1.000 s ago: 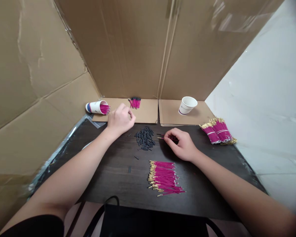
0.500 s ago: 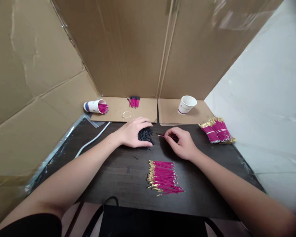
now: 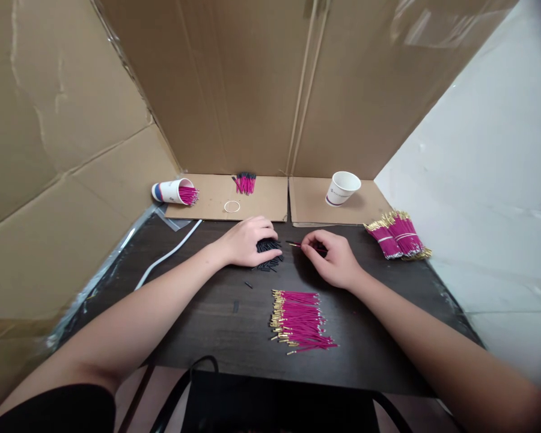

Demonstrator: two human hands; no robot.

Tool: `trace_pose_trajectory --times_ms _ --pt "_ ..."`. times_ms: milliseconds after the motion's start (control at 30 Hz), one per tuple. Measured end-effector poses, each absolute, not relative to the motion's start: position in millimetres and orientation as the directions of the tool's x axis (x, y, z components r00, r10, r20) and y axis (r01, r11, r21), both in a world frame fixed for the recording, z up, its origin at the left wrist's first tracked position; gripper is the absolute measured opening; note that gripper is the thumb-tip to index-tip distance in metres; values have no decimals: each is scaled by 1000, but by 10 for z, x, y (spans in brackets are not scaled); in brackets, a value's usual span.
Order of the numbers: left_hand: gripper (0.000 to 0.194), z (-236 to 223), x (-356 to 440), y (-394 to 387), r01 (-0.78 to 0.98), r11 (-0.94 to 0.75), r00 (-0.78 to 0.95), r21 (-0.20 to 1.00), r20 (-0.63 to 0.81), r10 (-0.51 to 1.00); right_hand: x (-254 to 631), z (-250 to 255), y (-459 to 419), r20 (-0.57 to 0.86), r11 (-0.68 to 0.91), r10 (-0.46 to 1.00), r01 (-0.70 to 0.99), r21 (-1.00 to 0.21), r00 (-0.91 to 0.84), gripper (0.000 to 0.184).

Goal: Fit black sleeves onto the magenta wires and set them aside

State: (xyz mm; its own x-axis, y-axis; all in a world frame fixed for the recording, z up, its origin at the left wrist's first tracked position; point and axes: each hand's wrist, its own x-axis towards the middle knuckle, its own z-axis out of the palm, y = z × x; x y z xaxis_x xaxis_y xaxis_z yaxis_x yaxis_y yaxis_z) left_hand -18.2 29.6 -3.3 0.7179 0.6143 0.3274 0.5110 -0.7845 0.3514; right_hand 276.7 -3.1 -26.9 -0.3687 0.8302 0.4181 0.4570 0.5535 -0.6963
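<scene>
My left hand [image 3: 247,240] lies over the pile of short black tubes [image 3: 270,257] on the dark table, fingers curled down onto the pile. My right hand [image 3: 333,260] sits just right of it, pinching one magenta wire [image 3: 297,245] whose gold tip points left toward the pile. A loose heap of magenta wires with gold tips [image 3: 300,320] lies nearer to me, below both hands.
Cardboard walls stand at the left and back. On the cardboard flap at the back are a tipped paper cup with magenta wires [image 3: 174,192], a small wire bunch [image 3: 245,183], a rubber band [image 3: 231,207] and an upright cup [image 3: 341,189]. Bundled wires [image 3: 397,236] lie right; a white cable [image 3: 166,255] lies left.
My left hand came back from the cardboard flap, leaving a rubber band there, and settled onto the black tubes. My right hand stayed almost still with its wire.
</scene>
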Motion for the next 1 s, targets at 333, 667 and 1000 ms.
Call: trace_pose_trajectory --times_ms 333,667,1000 --pt "25 114 -296 322 470 -781 716 412 340 610 2762 -267 -37 412 549 833 455 -701 -369 13" --pt "119 418 -571 337 666 -654 700 360 2 714 2758 -268 -33 417 557 825 432 -709 -381 13" --pt "152 191 -778 -218 675 -631 695 383 -45 717 2750 -286 -18 423 569 815 414 -710 -395 11"
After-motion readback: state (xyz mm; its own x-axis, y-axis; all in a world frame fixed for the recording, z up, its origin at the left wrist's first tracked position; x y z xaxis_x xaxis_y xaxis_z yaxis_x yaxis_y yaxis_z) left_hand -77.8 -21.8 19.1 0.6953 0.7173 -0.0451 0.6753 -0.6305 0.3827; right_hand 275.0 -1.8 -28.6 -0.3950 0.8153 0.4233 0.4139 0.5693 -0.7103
